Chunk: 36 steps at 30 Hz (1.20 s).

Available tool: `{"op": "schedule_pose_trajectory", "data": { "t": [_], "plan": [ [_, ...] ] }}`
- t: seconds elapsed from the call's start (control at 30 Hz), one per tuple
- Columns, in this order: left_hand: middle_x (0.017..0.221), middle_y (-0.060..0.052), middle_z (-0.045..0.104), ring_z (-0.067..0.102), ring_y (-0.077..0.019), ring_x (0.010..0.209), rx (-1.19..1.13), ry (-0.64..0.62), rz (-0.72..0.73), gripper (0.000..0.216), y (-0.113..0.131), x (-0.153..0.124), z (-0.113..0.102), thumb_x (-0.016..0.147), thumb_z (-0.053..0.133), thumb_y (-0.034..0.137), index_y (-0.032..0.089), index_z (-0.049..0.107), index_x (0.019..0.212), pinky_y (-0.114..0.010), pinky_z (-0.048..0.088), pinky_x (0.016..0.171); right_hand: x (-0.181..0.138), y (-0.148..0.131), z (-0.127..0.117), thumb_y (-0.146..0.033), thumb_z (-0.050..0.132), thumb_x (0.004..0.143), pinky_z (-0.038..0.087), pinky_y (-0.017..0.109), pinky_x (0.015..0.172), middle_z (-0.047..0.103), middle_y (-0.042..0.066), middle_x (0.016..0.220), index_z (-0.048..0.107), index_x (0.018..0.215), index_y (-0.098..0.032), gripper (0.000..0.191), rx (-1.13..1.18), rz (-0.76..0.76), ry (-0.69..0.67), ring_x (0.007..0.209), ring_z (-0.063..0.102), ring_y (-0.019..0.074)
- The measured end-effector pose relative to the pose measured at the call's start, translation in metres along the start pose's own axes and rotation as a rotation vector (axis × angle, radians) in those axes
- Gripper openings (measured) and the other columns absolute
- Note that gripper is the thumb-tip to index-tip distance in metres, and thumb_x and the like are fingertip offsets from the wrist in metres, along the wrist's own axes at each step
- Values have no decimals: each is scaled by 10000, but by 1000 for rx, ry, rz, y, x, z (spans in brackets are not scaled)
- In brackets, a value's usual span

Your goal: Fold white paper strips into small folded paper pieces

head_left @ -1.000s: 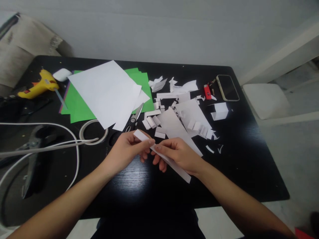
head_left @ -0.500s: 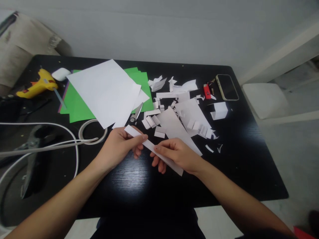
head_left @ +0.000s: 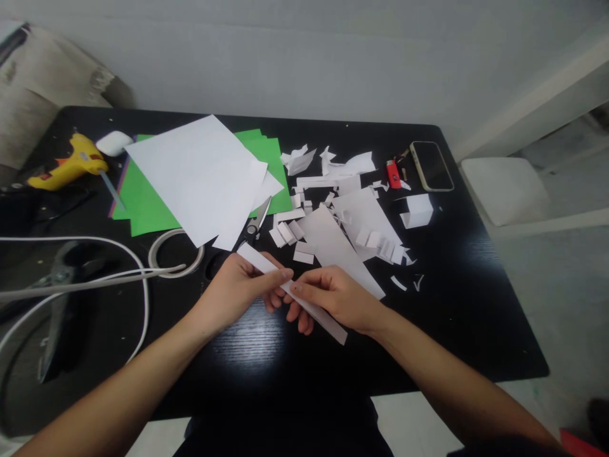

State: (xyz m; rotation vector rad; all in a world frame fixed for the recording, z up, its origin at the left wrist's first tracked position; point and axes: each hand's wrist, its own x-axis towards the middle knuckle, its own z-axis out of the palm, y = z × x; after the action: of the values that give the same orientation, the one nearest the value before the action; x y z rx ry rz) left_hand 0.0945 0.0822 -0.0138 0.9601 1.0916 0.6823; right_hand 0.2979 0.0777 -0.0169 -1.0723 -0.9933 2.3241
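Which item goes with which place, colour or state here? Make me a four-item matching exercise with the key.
Column one:
1. paper strip
2. glue gun
3. green sheets
4. phone

Column two:
A. near the far right corner of the table
B. yellow
C. held by the left hand and right hand
D. partly under the large white sheet

Pairs: 1-C, 2-B, 3-D, 4-A

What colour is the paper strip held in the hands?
The paper strip is plain white, with no visible pattern; it shows best in the head view.
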Motion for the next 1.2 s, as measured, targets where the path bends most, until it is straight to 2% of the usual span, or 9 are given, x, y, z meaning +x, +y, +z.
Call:
{"op": "schedule_pose_trajectory", "data": {
  "t": [0.5,0.73,1.0,1.2],
  "plan": [
    [540,-4,679,615,-106,418,49,42,-90,241,3,-2,-5,866,772,321,138,701,726,-172,505,391,2,4,-1,-431,706,945,585,214,555,756,50,723,723,887,-103,333,7,-20,-33,562,711,118],
    [501,-9,655,604,-103,410,61,142,-42,343,4,1,-12,852,784,320,143,672,581,-179,495,406,0,1,-1,-439,734,919,585,213,565,754,46,708,728,875,-103,339,40,-23,-24,564,710,116],
    [501,13,644,589,-94,398,38,22,-70,307,-1,-1,-1,881,754,322,142,673,646,-172,489,391,1,5,3,-420,766,893,616,254,613,768,66,760,742,871,-105,316,9,-73,16,623,738,144],
    [540,23,653,596,-72,446,36,75,1,243,2,0,-5,872,765,289,137,681,703,-144,493,430,1,3,3,-414,772,888,607,235,583,759,56,721,729,820,-108,316,14,-77,29,602,733,138]
  ]
}}
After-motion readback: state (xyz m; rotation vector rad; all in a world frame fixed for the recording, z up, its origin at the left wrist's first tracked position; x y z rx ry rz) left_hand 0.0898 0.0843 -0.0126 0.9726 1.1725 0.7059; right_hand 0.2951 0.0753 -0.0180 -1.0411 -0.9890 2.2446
